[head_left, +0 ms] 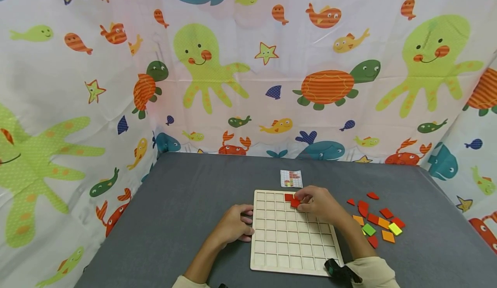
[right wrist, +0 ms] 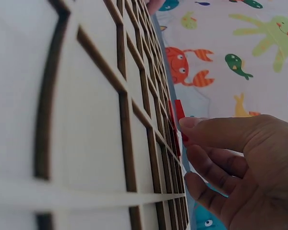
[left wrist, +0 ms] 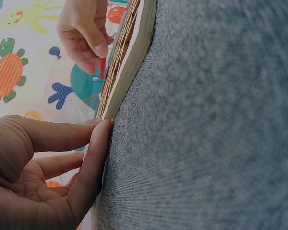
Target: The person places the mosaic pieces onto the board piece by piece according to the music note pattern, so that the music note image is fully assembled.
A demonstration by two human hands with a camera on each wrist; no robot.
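A square wooden grid board (head_left: 293,236) lies on the grey cloth. At its left edge is my left hand (head_left: 234,224), with thumb and a finger pinching the rim in the left wrist view. My right hand (head_left: 318,202) is over the board's far rows. Between its thumb and fingers it pinches a red tile (right wrist: 179,110), tilted just off the grid in the right wrist view; the fingers hide part of it. Another red tile (head_left: 288,197) sits in a far-row cell, with red showing right beside the fingertips too.
Right of the board lie several loose tiles (head_left: 382,223), red, orange, green and yellow, in different shapes. A small printed pattern card (head_left: 291,179) lies beyond the board's far edge. A curtain with sea animals (head_left: 240,76) surrounds the grey table (head_left: 194,193).
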